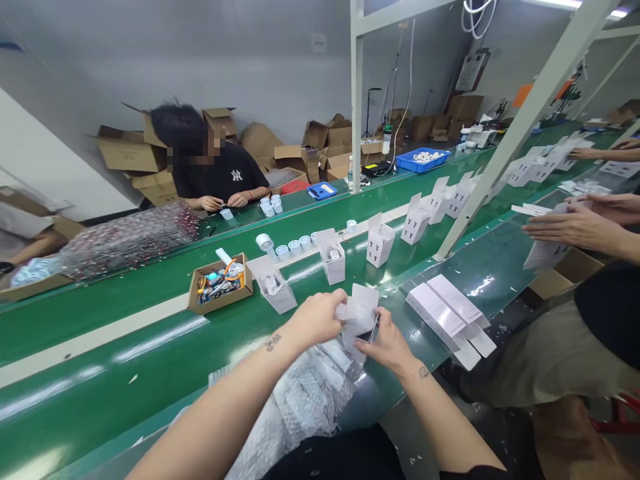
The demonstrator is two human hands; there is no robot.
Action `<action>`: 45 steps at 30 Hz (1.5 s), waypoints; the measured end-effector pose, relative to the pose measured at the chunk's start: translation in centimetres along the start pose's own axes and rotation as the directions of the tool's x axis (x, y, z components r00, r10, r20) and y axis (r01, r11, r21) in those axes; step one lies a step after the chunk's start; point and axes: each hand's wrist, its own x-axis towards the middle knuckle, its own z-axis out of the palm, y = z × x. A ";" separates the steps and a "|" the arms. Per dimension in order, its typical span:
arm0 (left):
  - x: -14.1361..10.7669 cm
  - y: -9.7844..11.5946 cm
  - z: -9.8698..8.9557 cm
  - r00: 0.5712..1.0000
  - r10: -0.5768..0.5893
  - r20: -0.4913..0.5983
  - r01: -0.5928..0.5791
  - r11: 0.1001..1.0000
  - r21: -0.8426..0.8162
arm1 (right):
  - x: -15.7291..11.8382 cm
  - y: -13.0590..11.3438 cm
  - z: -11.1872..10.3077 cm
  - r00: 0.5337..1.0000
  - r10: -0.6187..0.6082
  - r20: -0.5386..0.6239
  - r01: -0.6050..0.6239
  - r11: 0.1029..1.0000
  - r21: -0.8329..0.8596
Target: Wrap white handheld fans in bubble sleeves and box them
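In front of me is a small white carton (361, 305) with its top flap raised. My right hand (387, 340) grips its side, thumb and fingers on the wall. My left hand (323, 319) is closed on a translucent bubble-wrap piece (350, 312) at the carton's opening; what is inside the wrap cannot be made out. Below my hands lies a heap of bubble-wrap bags (305, 393). Just beyond, two open white cartons stand on the belt, a tilted carton (276, 293) and an upright carton (333, 260), each with something white inside.
A cardboard tray of small parts (221, 287) sits left on the green belt (150, 347). White round pieces (295, 247) line the middle strip. Flat cartons (445, 310) lie to the right, near a metal post (520, 133). A co-worker's hands (575, 227) hold cartons; another person (215, 160) sits opposite.
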 end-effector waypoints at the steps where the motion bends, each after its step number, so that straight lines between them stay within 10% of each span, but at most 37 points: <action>1: 0.5 0.1 -0.5 0.998 -0.056 0.043 0.055 0.998 0.008 | 0.1 0.0 -0.2 1.000 0.002 0.016 -0.002 1.000 -0.013; 11: -0.6 2.6 -2.1 0.982 0.040 0.187 -0.094 0.953 0.289 | -1.0 0.9 -0.4 0.986 -0.131 0.101 0.126 0.991 0.052; 17: 0.3 5.8 0.3 0.899 0.365 0.243 -0.438 0.743 0.506 | -0.3 0.8 -0.6 0.941 -0.310 0.137 0.291 0.946 0.143; 24: 0.2 2.0 5.2 0.795 0.584 0.165 -0.580 0.653 0.488 | 0.1 1.8 -0.8 0.943 -0.293 0.156 0.255 0.941 0.224; 30: 1.5 3.2 10.3 0.930 0.356 0.088 -0.349 0.784 0.513 | -0.2 1.3 -1.3 0.966 -0.182 0.181 0.105 0.924 0.369; 34: 2.3 3.6 9.0 0.936 0.309 0.166 -0.350 0.850 0.394 | -1.6 3.4 -3.2 0.996 0.087 0.030 -0.083 0.718 0.691; 35: 2.0 3.1 8.2 0.935 0.310 0.173 -0.353 0.866 0.354 | -2.2 4.7 -3.8 0.959 0.275 -0.072 -0.119 0.616 0.778; 38: 0.4 0.8 6.2 0.953 0.277 0.126 -0.302 0.914 0.272 | -3.5 10.0 -5.0 0.494 0.825 -0.275 -0.128 0.382 0.915; 45: -0.5 -2.0 8.3 0.972 0.177 0.157 -0.203 0.964 0.173 | -2.3 13.6 -3.5 0.386 0.909 -0.159 -0.214 0.255 0.943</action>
